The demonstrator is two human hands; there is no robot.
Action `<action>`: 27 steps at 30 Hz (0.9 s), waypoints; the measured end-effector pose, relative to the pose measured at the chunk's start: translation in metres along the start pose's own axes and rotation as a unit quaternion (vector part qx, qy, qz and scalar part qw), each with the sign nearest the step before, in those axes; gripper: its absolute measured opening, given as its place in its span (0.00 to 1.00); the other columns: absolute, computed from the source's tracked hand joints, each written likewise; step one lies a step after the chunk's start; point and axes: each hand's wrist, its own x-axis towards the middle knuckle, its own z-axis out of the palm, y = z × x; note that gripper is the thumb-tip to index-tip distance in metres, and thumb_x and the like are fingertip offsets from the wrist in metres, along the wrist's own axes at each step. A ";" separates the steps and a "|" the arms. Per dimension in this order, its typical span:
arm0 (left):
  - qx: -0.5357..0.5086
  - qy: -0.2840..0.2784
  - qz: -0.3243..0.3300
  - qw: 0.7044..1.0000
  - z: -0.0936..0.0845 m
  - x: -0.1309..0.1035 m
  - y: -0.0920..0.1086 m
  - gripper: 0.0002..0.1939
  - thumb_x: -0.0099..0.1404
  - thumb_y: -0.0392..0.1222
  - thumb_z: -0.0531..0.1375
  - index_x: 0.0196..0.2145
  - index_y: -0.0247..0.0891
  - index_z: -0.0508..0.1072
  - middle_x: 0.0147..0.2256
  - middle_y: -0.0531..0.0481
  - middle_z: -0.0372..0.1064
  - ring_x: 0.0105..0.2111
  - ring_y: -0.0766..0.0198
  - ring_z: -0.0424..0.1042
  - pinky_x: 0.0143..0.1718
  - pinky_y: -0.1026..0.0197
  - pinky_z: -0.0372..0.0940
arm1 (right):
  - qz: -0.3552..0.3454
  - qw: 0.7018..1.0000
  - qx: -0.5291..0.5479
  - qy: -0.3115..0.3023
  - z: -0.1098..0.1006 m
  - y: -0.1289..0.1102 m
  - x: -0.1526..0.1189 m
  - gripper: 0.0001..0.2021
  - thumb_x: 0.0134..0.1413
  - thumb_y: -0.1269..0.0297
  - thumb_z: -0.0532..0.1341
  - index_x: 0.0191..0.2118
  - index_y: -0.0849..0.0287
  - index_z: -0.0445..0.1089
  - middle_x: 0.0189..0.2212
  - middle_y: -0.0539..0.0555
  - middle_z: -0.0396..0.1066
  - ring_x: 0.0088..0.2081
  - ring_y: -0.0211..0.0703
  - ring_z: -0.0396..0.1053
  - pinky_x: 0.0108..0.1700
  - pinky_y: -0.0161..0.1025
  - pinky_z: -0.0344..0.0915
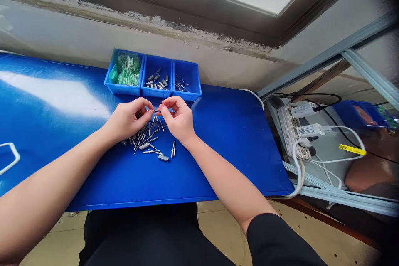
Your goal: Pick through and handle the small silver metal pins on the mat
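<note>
Two hands meet over the blue table (233, 133), pinching a thin metal pin (156, 111) between them. Left hand (126, 119) closes fingertips on one end, right hand (178, 118) on the other; keeping both pinches light and level should steady it. Just nearer lies a scatter of loose pins (149, 141), slim, shiny, cylindrical. Farther off sit three blue plastic bins (152, 77).
</note>
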 end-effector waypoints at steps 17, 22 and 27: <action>0.009 -0.007 -0.008 1.000 0.000 0.000 -0.002 0.19 0.65 0.56 0.60 0.43 0.39 0.77 0.27 0.58 0.71 0.24 0.83 0.61 0.31 0.77 0.57 | 0.007 1.000 -0.017 -0.007 -0.001 -0.002 0.000 0.16 0.60 0.50 0.66 0.43 0.57 0.71 0.37 0.50 0.74 0.39 0.35 0.78 0.41 0.34 0.81; 0.013 -0.011 -0.004 1.000 -0.001 0.000 -0.001 0.18 0.65 0.56 0.60 0.43 0.39 0.77 0.29 0.57 0.72 0.25 0.82 0.62 0.32 0.77 0.58 | 0.006 0.999 -0.048 -0.015 -0.001 -0.002 -0.001 0.14 0.60 0.52 0.66 0.42 0.57 0.72 0.37 0.51 0.74 0.39 0.35 0.76 0.42 0.35 0.80; 0.013 -0.016 0.019 1.000 -0.002 -0.001 0.001 0.19 0.65 0.55 0.59 0.43 0.38 0.77 0.28 0.55 0.74 0.24 0.81 0.63 0.31 0.77 0.58 | 0.011 0.997 -0.069 -0.033 0.000 -0.005 -0.001 0.13 0.60 0.52 0.65 0.41 0.57 0.73 0.37 0.51 0.75 0.39 0.36 0.75 0.40 0.34 0.78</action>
